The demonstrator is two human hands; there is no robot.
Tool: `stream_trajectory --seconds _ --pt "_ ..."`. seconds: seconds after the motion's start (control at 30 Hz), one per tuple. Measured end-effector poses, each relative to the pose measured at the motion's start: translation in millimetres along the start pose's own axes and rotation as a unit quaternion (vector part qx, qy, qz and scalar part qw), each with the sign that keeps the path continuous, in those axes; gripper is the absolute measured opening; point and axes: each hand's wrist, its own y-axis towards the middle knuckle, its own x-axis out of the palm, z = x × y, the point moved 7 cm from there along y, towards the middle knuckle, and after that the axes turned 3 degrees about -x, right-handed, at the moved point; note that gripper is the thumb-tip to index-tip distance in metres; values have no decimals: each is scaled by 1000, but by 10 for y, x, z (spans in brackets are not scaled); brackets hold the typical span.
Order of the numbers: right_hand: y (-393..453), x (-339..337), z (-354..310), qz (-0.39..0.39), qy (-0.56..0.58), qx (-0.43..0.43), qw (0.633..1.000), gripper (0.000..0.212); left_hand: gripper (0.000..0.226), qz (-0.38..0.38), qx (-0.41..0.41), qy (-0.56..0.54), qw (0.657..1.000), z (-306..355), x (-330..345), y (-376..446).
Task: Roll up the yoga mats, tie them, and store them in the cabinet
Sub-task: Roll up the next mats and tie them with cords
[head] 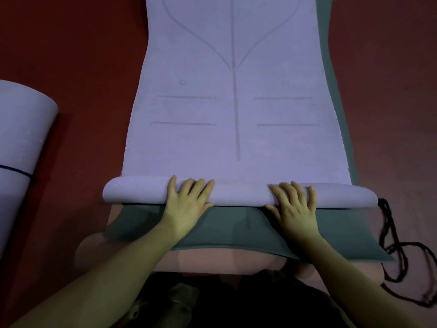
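Looking down from the head camera, a purple yoga mat lies flat on a red floor and stretches away from the person. Its near end is curled into a small roll that runs from side to side. The left hand rests on top of the roll, left of the middle. Its fingers are nearly straight and a little apart, lying over the curve of the roll. The right hand rests on the roll too, right of the middle, with its fingers spread the same way. Neither hand is wrapped around the roll. Under the purple mat lies a green mat, flat, showing along the right side and at the near end, which comes up to the person's knees. A black string lies in loose loops on the floor, just beside the right end of the roll. At the far left sits another purple mat, already rolled up, with a dark string around it.
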Motion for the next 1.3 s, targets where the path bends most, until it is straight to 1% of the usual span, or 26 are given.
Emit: stream_trajectory --seconds 0.13,0.27,0.33,0.4,0.47,0.53,0.63,0.67,0.73,0.8,0.87,0.97,1.07,1.2,1.3 --pt "-19 -18 16 22 4 -22 999 54 40 10 -13 -32 999 -6 -38 -17" --pt "-50 -119 -14 53 -1 -31 998 50 32 31 1 -66 997 11 -165 -38" --pt "-40 -172 -31 64 -9 -37 997 47 31 33 6 -83 996 -5 -175 -62" --pt "-29 -166 -28 67 -1 -47 997 41 33 19 18 -102 994 -16 -114 -85" --pt "-15 -108 -25 59 13 -56 997 36 38 -11 38 -116 992 -33 5 -86" --pt "19 -56 -16 54 18 -63 996 34 49 -53 47 -135 988 -61 130 -37" --pt "92 -62 -3 77 15 -76 994 32 65 -90 49 -156 982 -121 236 79" --pt "114 -75 -3 90 9 -76 993 32 66 -95 51 -154 982 -136 255 116" --pt "175 -73 1 108 -9 -62 992 34 57 -94 55 -134 985 -162 285 194" --pt "205 -69 1 120 -24 -43 992 35 54 -94 66 -114 987 -179 317 262" --pt "185 -79 -18 120 -27 -52 991 38 54 -99 78 -98 987 -182 346 294" --pt "117 -78 -16 112 -15 -76 991 49 56 -110 81 -97 986 -177 360 277" --pt "141 -52 -10 110 -26 -72 991 49 55 -86 72 -89 990 -179 305 294" --pt "260 -23 25 97 -42 -77 991 48 39 -11 40 -103 994 -178 116 186" --pt "361 -6 51 79 -49 -81 992 56 41 -11 32 -116 993 -156 66 90"
